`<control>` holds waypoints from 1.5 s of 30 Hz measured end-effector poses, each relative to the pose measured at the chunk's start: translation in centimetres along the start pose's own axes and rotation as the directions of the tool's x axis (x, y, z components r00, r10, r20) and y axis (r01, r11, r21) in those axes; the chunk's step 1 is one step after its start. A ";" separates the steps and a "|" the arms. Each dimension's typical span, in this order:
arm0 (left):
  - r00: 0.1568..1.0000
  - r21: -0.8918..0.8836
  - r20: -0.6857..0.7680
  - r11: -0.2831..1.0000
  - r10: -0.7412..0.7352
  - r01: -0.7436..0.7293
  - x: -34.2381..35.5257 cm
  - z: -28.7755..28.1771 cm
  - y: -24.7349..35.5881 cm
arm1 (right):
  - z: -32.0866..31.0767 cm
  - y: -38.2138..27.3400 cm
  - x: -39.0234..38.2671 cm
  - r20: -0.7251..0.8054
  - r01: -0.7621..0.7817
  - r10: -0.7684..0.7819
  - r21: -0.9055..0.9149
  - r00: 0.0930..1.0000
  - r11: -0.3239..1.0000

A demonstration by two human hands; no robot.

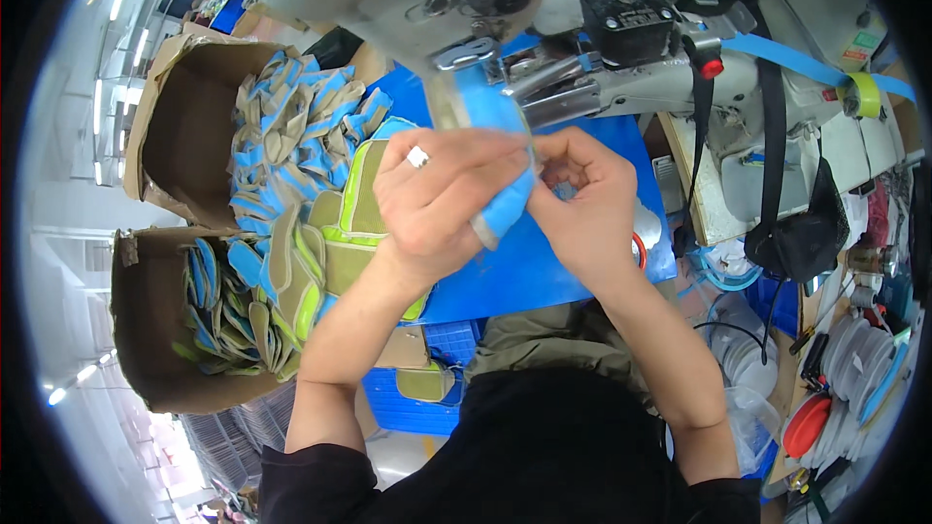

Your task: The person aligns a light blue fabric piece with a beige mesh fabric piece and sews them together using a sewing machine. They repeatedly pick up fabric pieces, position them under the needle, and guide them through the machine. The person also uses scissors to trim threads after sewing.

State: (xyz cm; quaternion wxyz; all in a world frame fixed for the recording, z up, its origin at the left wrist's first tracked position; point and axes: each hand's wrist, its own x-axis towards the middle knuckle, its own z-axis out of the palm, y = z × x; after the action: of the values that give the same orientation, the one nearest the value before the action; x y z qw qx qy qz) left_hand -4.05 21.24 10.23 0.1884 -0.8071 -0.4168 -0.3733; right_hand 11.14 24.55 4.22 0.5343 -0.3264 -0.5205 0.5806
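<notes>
My left hand (437,189), with a ring on one finger, is closed around a blue and beige fabric piece (508,206). The strip passes through my fingers, and its upper part is smeared by motion under the head of a sewing machine (476,53). Close beside it, my right hand (587,199) has thumb and fingers pinched together at the edge of the fabric; what lies between these fingertips is too small to tell. Both hands are above a blue work surface (476,286). Green-edged beige fabric pieces (354,262) lie stacked left of my left hand.
Two cardboard boxes (189,116) stand at the left, near a heap of blue and beige pieces (291,131). Blue binding tape (791,58) runs across the machine at the right. Black straps (772,126) hang there. Reels (854,359) crowd the lower right.
</notes>
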 end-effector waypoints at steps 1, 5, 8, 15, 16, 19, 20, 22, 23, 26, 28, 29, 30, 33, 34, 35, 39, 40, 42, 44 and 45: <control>1.000 0.000 0.000 1.000 0.002 -0.002 0.0 0.0 0.0 | 0.0 0.1 -0.1 -0.005 0.021 -0.021 -0.023 1.000 1.000; 0.999 0.017 0.037 1.000 0.008 -0.009 0.5 -0.3 0.0 | 0.0 0.2 -0.3 -0.029 0.079 -0.080 -0.055 0.996 0.995; 0.998 0.043 0.047 0.998 0.046 -0.049 0.7 -0.1 -1.3 | 0.4 0.5 0.5 -0.036 0.069 -0.072 -0.093 0.997 0.993; 0.995 0.084 0.035 0.992 0.093 -0.096 1.6 0.4 -2.9 | 1.1 -0.2 1.4 -0.131 0.051 -0.075 -0.175 0.989 0.983; 0.994 0.091 0.035 0.991 0.100 -0.102 1.6 0.4 -3.0 | 1.1 -0.1 1.4 -0.134 0.068 -0.088 -0.148 0.987 0.987; 0.993 0.075 0.038 0.990 0.115 -0.118 1.5 0.3 -3.2 | 1.3 0.1 1.3 -0.147 0.147 -0.163 -0.109 0.976 0.983; 0.992 0.061 0.038 0.991 0.121 -0.123 1.4 0.2 -3.3 | 1.4 0.1 1.3 -0.144 0.191 -0.209 -0.128 0.967 0.973; 1.000 -0.058 0.027 0.998 0.009 -0.007 0.9 -0.1 -3.5 | 1.5 0.5 1.1 -0.136 0.271 -0.303 -0.213 0.943 0.939; 0.998 -0.116 0.029 0.992 -0.049 0.052 0.7 -0.3 -3.7 | 1.6 0.7 1.1 -0.129 0.307 -0.352 -0.281 0.927 0.910; 0.976 -0.274 0.063 0.936 -0.209 0.219 0.4 -0.6 -3.7 | 2.3 1.6 1.0 -0.147 0.371 -0.462 -0.409 0.875 0.834; 0.975 -0.301 0.078 0.928 -0.206 0.220 0.3 -0.7 -3.9 | 3.0 2.2 0.7 -0.188 0.362 -0.478 -0.439 0.858 0.822; 0.979 -0.292 0.085 0.934 -0.187 0.204 0.3 -0.8 -3.9 | 3.4 2.3 0.5 -0.223 0.338 -0.460 -0.428 0.859 0.838; 0.982 -0.294 0.082 0.938 -0.169 0.185 0.4 -0.7 -4.0 | 3.7 2.5 0.5 -0.253 0.315 -0.448 -0.429 0.858 0.847; 0.994 -0.190 0.088 0.981 0.062 -0.045 0.8 -0.7 -4.4 | 4.5 3.0 0.3 -0.345 0.292 -0.410 -0.346 0.844 0.892; 0.988 -0.140 0.112 0.986 0.103 -0.087 1.0 -0.9 -4.1 | 4.4 3.0 0.2 -0.351 0.299 -0.410 -0.329 0.842 0.896; 0.980 -0.091 0.137 0.987 0.141 -0.129 1.1 -1.2 -3.6 | 4.4 2.9 0.2 -0.356 0.306 -0.409 -0.311 0.840 0.900; 0.962 0.023 0.165 0.975 0.215 -0.222 1.1 -1.4 -3.2 | 4.3 2.4 -0.2 -0.340 0.253 -0.332 -0.254 0.880 0.933; 0.958 0.036 0.173 0.971 0.228 -0.237 1.2 -1.5 -3.1 | 4.3 2.3 -0.2 -0.340 0.234 -0.299 -0.220 0.892 0.947; 0.962 0.035 0.188 0.977 0.199 -0.209 1.1 -1.5 -2.8 | 4.2 2.4 -0.2 -0.336 0.192 -0.231 -0.147 0.913 0.970; 0.966 0.037 0.190 0.981 0.178 -0.188 1.1 -1.5 -2.5 | 4.1 3.1 0.2 -0.334 0.204 -0.232 -0.115 0.914 0.972; 0.968 0.038 0.185 0.983 0.171 -0.181 1.1 -1.4 -2.4 | 4.0 3.4 0.3 -0.335 0.208 -0.229 -0.098 0.914 0.973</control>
State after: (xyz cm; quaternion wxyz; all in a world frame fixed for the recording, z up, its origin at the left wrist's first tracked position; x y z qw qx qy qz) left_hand -6.19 22.35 11.95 0.2042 -0.8661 -0.3689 -0.2685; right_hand 6.36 24.18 2.07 0.6685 -0.3787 -0.4694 0.4351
